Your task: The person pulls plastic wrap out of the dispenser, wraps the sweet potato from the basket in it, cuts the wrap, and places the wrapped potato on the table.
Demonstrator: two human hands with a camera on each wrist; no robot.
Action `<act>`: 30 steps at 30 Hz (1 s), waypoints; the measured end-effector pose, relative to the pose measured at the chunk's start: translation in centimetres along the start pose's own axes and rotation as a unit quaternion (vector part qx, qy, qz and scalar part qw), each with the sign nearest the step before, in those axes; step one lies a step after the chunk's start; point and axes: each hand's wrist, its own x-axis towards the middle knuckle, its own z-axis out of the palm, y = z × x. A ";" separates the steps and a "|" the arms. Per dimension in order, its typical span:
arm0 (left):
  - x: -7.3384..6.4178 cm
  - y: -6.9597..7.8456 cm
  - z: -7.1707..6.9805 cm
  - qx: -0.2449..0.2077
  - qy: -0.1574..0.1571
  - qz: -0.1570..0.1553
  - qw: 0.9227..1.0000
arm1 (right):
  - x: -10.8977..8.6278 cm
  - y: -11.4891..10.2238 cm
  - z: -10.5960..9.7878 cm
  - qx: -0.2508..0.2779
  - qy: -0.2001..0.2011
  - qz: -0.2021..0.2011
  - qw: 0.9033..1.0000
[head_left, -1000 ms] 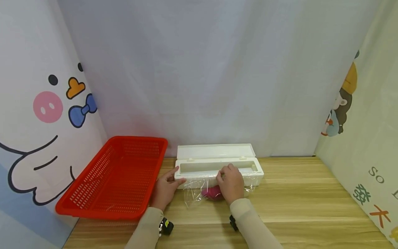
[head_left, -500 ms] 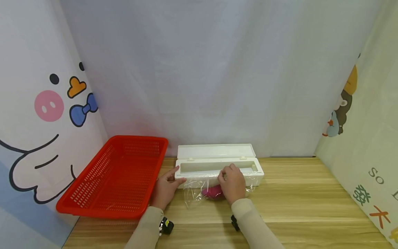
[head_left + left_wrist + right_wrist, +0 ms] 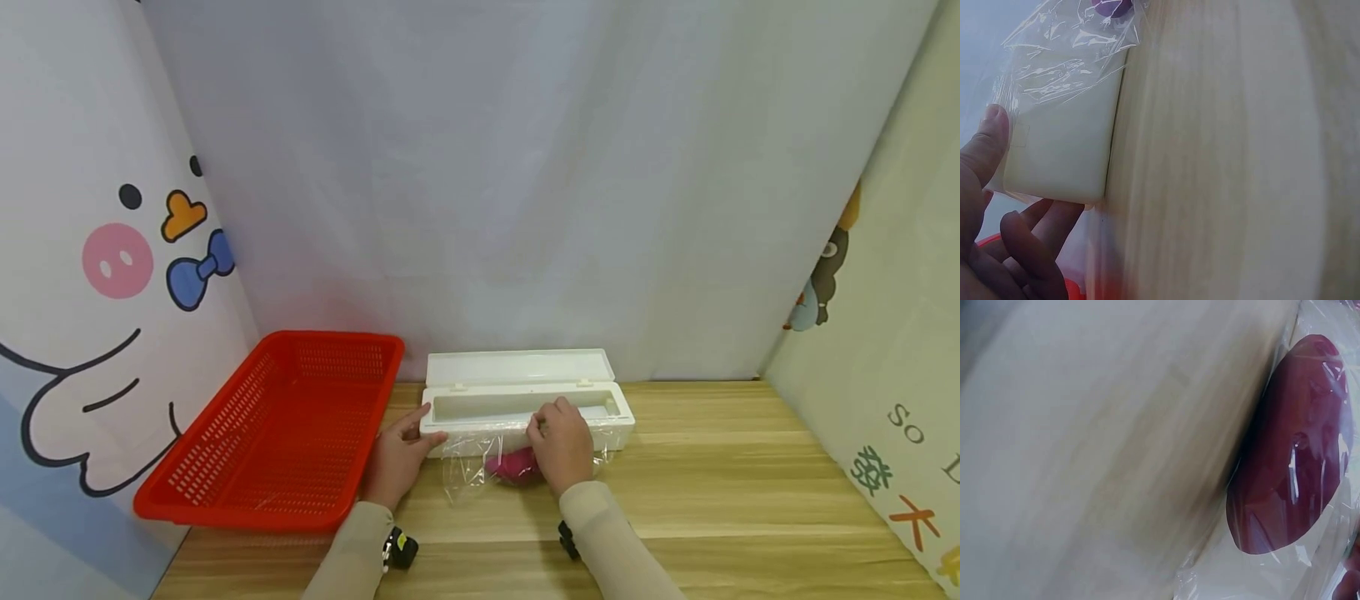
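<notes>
A long white box [image 3: 480, 390], apparently a cling film dispenser, lies with its lid [image 3: 517, 367] tipped back. Clear plastic film [image 3: 463, 478] drapes down its front. Against the film is a glossy magenta oblong object [image 3: 1291, 450]; its kind is unclear, and in the head view the right hand hides part of it. My left hand [image 3: 396, 462] grips the box's left end, thumb at the front, other fingers round the end in the left wrist view. My right hand [image 3: 562, 450] has curled fingers at the front rim, seemingly pinching the film; the fingertips are mostly hidden.
A red perforated plastic basket [image 3: 352, 514] stands left of the box, close beside the left forearm. Behind the wood-grain table [image 3: 720, 500] hangs a pale curtain [image 3: 525, 183]. Printed cartoon panels line both sides.
The right hand has shifted very slightly to the right along the front of the box. Left hand, box and film stay put; the head view tilts a little.
</notes>
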 end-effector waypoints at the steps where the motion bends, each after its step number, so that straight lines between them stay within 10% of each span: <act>1: 0.0 0.0 0.0 -0.001 -0.001 0.001 1.000 | 0.0 0.0 0.0 0.000 0.000 0.000 1.000; 30: 0.1 -0.2 0.2 -0.006 0.017 0.023 1.000 | -0.2 0.9 -0.8 0.035 -0.002 0.038 0.999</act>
